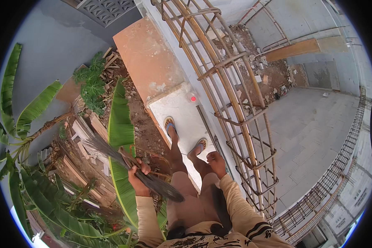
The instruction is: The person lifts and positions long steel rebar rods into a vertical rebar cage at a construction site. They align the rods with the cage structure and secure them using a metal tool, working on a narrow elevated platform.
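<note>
My left hand (139, 178) is closed around the middle of a bundle of thin dark wires (161, 187), held slantwise in front of my left thigh. The wires fan out toward the upper left, over a broad banana leaf (120, 115). My right hand (217, 163) is raised beside my right leg with its fingers curled in; whatever it may hold is hidden. Close to its right stands a long cage of rusty steel bars (228, 84), tied with bent hoops. The right hand looks apart from the cage.
My sandalled feet stand on a narrow pale ledge (163, 108) with a red round spot (193, 99). Left and below lie soil, wooden planks (75, 169) and banana plants (27, 136). Beyond the cage spreads a grey block floor (314, 111) with rubble (258, 78) at its far side.
</note>
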The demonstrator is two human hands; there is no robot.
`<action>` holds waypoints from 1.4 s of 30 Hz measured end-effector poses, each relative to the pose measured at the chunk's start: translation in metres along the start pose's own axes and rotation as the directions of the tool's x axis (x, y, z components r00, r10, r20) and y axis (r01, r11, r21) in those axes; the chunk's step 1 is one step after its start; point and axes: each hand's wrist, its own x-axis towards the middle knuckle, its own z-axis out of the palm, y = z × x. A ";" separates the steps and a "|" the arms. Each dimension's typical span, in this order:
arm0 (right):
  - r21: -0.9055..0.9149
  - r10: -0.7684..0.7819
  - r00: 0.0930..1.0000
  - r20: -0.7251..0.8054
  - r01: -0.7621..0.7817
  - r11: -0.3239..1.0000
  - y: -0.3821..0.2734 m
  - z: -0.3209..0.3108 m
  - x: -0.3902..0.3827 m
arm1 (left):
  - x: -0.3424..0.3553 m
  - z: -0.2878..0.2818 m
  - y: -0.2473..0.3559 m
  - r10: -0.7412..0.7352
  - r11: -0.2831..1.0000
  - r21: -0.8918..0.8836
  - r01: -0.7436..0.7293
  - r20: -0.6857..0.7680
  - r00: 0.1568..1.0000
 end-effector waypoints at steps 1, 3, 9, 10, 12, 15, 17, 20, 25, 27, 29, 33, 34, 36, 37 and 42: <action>0.104 0.203 0.979 -0.020 -0.200 0.974 0.037 0.007 0.025 | 0.007 -0.011 -0.007 0.009 0.997 -0.072 -0.013 -0.047 0.999; 0.114 0.307 0.951 -0.038 -0.301 0.947 0.105 0.020 0.067 | 0.030 -0.035 -0.016 0.023 0.997 -0.066 -0.026 -0.038 0.999; -0.490 0.279 0.947 -0.157 -0.320 0.811 0.237 0.072 0.204 | 0.098 -0.093 -0.056 0.103 0.992 -0.057 -0.113 -0.162 0.981; -0.543 0.255 0.956 -0.146 -0.293 0.787 0.252 0.080 0.228 | 0.106 -0.103 -0.060 0.114 0.992 -0.036 -0.121 -0.152 0.982; -0.686 0.213 0.965 -0.149 -0.257 0.681 0.276 0.092 0.274 | 0.120 -0.124 -0.070 0.144 0.989 -0.009 -0.147 -0.156 0.977; -0.656 0.150 0.960 -0.234 -0.271 0.705 0.303 0.106 0.342 | 0.132 -0.156 -0.082 0.148 0.989 0.028 -0.146 -0.179 0.973; -0.699 -0.100 0.975 -0.201 -0.071 0.711 0.318 0.123 0.378 | 0.139 -0.182 -0.083 0.113 0.994 0.031 -0.110 -0.177 0.978; -0.734 -0.086 0.982 -0.167 -0.066 0.676 0.339 0.146 0.400 | 0.150 -0.216 -0.078 0.042 0.997 0.063 -0.043 0.018 0.999; -0.814 -0.202 0.973 -0.114 0.025 0.580 0.354 0.147 0.401 | 0.149 -0.223 -0.052 0.082 0.994 0.080 -0.070 -0.150 0.985; -0.823 -0.259 0.963 -0.068 0.092 0.560 0.356 0.147 0.393 | 0.150 -0.218 -0.045 0.088 0.994 0.086 -0.074 -0.175 0.981; -0.822 -0.280 0.959 -0.039 0.129 0.555 0.357 0.152 0.381 | 0.155 -0.214 -0.039 0.095 0.993 0.094 -0.078 -0.193 0.977; -0.878 -0.166 0.985 0.054 0.126 0.463 0.362 0.172 0.361 | 0.160 -0.216 -0.031 0.120 0.989 0.105 -0.101 -0.191 0.974; -0.884 -0.159 0.986 0.057 0.124 0.450 0.364 0.178 0.355 | 0.160 -0.218 -0.027 0.118 0.989 0.106 -0.100 -0.188 0.975; -0.883 -0.095 0.992 0.082 0.117 0.456 0.366 0.183 0.350 | 0.157 -0.224 -0.020 0.100 0.991 0.102 -0.083 -0.179 0.979; -0.880 -0.142 0.987 0.069 0.127 0.457 0.367 0.185 0.346 | 0.155 -0.228 -0.015 0.089 0.992 0.100 -0.073 -0.174 0.981; -0.859 -0.154 0.986 0.062 0.131 0.495 0.356 0.185 0.325 | 0.153 -0.238 0.001 0.130 0.984 0.152 -0.093 -0.257 0.957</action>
